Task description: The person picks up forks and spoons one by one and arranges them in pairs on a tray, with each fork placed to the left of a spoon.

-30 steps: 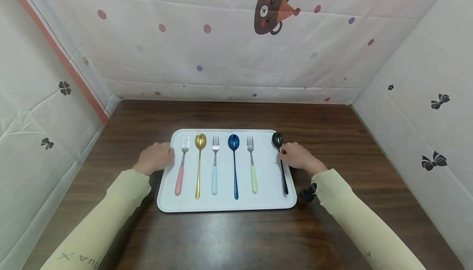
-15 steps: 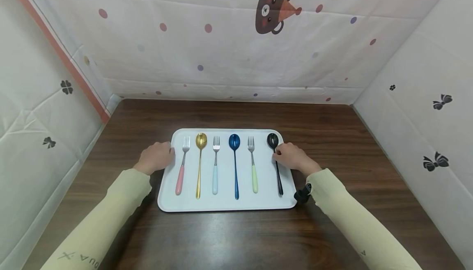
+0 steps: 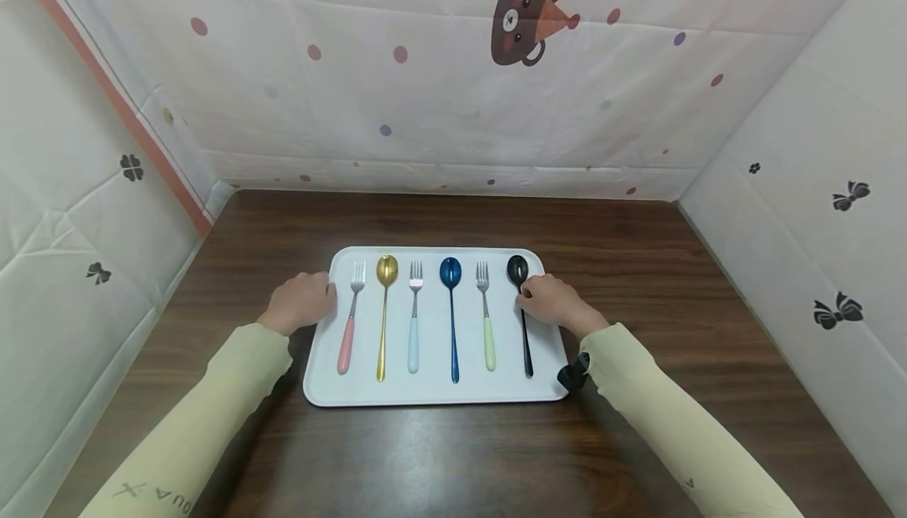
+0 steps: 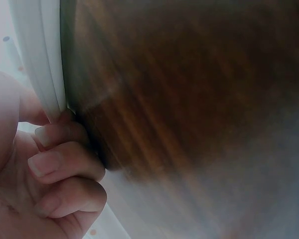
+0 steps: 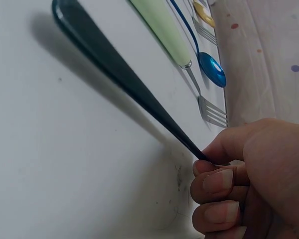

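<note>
A white tray [image 3: 425,393] bears a row of cutlery. My left hand [image 3: 301,302] holds its left rim; in the left wrist view, the thumb and curled fingers pinch the tray edge [image 4: 46,59]. At the tray's right end, my right hand [image 3: 557,302] pinches a black spoon [image 3: 527,349] by the upper part of its handle. In the right wrist view the spoon handle [image 5: 124,77] stands off the tray a little, with its shadow beside it. The light green-handled fork [image 3: 489,342] lies closest, just left of the black spoon.
Farther left on the tray lie a blue spoon [image 3: 453,337], a light blue-handled fork [image 3: 413,345], a gold spoon [image 3: 383,337] and a pink-handled fork [image 3: 346,345]. Beneath is a dark wooden table [image 3: 453,223]. White patterned sheets [image 3: 283,109] enclose the back and sides.
My right hand has moved left with the black spoon, from the tray's right edge to a place nearer the green-handled fork. The left hand stays on the tray rim.
</note>
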`<state>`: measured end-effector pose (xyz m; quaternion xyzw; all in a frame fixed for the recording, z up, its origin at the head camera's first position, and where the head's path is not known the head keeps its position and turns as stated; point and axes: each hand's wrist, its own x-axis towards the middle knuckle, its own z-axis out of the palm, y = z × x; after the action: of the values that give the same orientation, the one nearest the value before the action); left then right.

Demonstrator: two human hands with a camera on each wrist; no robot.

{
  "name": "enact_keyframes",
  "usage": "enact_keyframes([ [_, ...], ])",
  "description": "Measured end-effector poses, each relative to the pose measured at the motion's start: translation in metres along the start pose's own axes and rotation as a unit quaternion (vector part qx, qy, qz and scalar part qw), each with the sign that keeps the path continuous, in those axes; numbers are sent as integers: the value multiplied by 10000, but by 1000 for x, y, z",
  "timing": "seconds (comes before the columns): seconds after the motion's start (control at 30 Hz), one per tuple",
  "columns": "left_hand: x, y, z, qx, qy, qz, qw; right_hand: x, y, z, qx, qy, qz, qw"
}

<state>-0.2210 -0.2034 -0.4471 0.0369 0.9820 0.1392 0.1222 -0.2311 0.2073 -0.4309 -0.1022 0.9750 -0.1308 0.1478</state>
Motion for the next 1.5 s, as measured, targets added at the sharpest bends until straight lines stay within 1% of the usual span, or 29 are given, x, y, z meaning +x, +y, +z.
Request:
enact_keyframes([
  [0.3,0,1,0,-29,3,-2,10000,-1,-2,0,11,73,-76,9999],
  [0.53,-1,2,1,-40,24,13,10000,0,0,4,25,18,22,10000],
  [0.77,1,0,1,-13,29,-17,10000,1,-1,4,11,56,-2,10000],
  [1.0,0,0,-1,-43,-71,-35,10000,1,-2,2,-39,121,-34,9999],
  [1.17,0,2,-6,-160,-199,-4,9997,1,-1,0,-38,153,-37,9999],
  [1.23,1,2,-9,-181,-305,-10,9994,1,-2,-1,-15,156,-52,9999],
  [1.37,1,5,-18,-6,-517,-32,9987,1,-4,-5,115,169,-11,9998],
  [1.43,1,7,-23,185,-471,-62,9987,3,-4,-8,172,231,26,9996],
  [1.5,0,11,-29,373,-311,-105,9988,5,-5,-11,184,320,32,9993],
])
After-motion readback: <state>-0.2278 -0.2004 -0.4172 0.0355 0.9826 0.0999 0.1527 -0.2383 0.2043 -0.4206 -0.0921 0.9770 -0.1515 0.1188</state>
